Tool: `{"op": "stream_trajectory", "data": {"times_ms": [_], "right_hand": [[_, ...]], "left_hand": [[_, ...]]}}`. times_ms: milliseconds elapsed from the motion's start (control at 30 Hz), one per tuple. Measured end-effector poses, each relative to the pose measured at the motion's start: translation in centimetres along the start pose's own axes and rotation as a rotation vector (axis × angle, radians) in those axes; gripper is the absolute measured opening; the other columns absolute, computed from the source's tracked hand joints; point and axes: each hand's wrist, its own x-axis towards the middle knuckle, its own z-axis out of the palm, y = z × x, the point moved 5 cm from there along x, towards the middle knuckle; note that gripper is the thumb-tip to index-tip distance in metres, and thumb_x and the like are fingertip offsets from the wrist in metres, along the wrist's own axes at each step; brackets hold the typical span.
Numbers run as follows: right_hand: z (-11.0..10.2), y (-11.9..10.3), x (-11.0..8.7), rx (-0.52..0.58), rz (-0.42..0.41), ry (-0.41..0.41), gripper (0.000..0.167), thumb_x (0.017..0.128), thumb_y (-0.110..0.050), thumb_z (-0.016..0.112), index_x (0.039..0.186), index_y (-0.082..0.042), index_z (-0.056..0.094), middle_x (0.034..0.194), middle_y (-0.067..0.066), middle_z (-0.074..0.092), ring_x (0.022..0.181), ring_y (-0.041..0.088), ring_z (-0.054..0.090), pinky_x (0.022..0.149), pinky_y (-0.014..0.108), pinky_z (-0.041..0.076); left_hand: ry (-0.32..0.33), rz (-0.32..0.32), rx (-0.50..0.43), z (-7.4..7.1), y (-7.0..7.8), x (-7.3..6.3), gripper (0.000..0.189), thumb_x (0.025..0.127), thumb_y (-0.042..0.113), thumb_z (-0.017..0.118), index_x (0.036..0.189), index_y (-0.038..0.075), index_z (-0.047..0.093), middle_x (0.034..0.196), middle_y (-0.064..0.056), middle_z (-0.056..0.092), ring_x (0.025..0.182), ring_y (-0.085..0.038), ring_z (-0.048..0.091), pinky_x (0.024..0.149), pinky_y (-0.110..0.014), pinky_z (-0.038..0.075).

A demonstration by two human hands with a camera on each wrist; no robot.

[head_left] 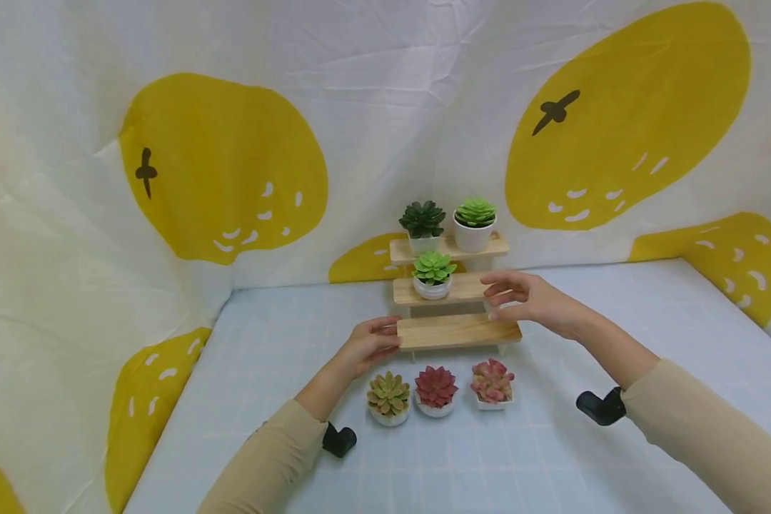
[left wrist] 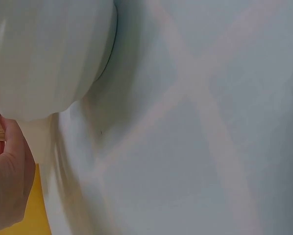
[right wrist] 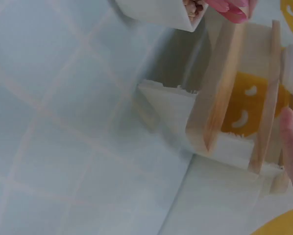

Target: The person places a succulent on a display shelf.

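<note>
A three-tier wooden stand (head_left: 459,330) with white supports stands near the backdrop. My left hand (head_left: 366,346) grips the left end of its lowest board, whose wooden edge shows between thumb and fingers in the left wrist view. By the right end of the middle board is my right hand (head_left: 533,303), its fingers loosely bent with nothing held. The top board bears a dark green succulent (head_left: 422,218) and a bright green succulent (head_left: 475,212). On the middle board sits a light green succulent (head_left: 433,268) in a round white pot. The lowest board bears no pot.
In front of the stand, a yellow-green succulent (head_left: 388,394), a dark red succulent (head_left: 435,387) and a pink succulent (head_left: 492,380) line up on the pale blue checked tablecloth (head_left: 462,471). A white backdrop (head_left: 385,143) with yellow fruit shapes rises behind.
</note>
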Motion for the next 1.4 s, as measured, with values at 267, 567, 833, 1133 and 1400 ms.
{"op": "stream_trajectory", "data": {"times_ms": [267,567,833,1133,1400], "right_hand": [[-0.1,1.0,-2.0,0.009,-0.010,-0.047,0.061,0.084,-0.006,0.067,0.136,0.003,0.037,0.128,0.019,0.047,0.118,0.044,0.041,0.084,0.031,0.050],[0.4,3.2,-4.3,0.078,-0.057,-0.106,0.059,0.085,0.000,0.063,0.137,0.000,0.036,0.132,0.030,0.038,0.115,0.030,0.049,0.089,0.030,0.048],[1.7,5.4,-5.3,0.113,-0.061,-0.159,0.065,0.084,0.000,0.065,0.139,0.006,0.031,0.135,0.030,0.038,0.115,0.021,0.049,0.092,0.025,0.045],[2.6,7.0,-5.9,0.107,-0.053,-0.163,0.069,0.081,0.002,0.068,0.139,0.007,0.030,0.133,0.031,0.038,0.116,0.027,0.046,0.093,0.026,0.044],[3.7,8.0,-5.8,0.100,-0.010,-0.199,0.074,0.079,-0.002,0.071,0.139,0.007,0.029,0.133,0.028,0.037,0.113,0.021,0.048,0.095,0.032,0.043]], "left_hand": [[-0.004,0.006,-0.006,0.1,-0.2,0.1,0.049,0.084,-0.012,0.056,0.132,-0.003,0.048,0.126,-0.025,0.052,0.093,-0.020,0.058,0.087,-0.035,0.050],[-0.010,0.013,-0.011,0.3,-0.6,0.2,0.049,0.084,-0.013,0.056,0.131,-0.004,0.048,0.126,-0.026,0.052,0.096,-0.022,0.058,0.087,-0.036,0.050],[-0.011,0.008,-0.012,0.1,-0.6,0.2,0.048,0.084,-0.012,0.057,0.131,-0.003,0.049,0.128,-0.026,0.050,0.097,-0.023,0.057,0.089,-0.038,0.048],[-0.010,0.014,-0.009,0.0,-0.4,0.2,0.049,0.085,-0.011,0.057,0.132,-0.002,0.049,0.128,-0.025,0.051,0.099,-0.023,0.057,0.090,-0.038,0.048],[0.003,0.009,-0.003,-0.1,-0.3,0.3,0.049,0.084,-0.011,0.057,0.131,-0.002,0.049,0.127,-0.025,0.051,0.097,-0.022,0.058,0.090,-0.039,0.048]]}}
